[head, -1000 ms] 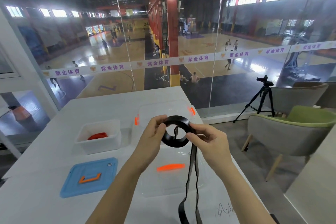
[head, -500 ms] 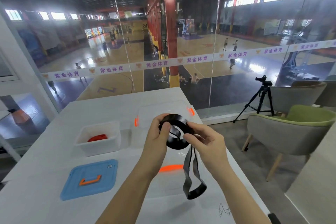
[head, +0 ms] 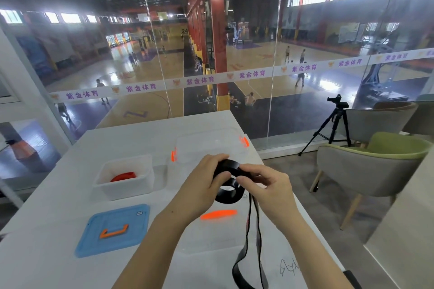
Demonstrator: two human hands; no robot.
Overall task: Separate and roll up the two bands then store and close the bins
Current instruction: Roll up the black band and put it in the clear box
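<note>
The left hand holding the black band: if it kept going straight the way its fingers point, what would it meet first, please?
Probably the right hand: the left hand points toward it across the black band they share. Depth is unclear.

The hanging loop of the flat black elastic band [head: 252, 230] is cut off by the lower frame edge; part of its coil is hidden by fingers.

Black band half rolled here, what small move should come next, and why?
Probably another winding turn: the left hand and right hand hold the black band as a partial coil, while its loose tail loop hangs unrolled below.
</note>
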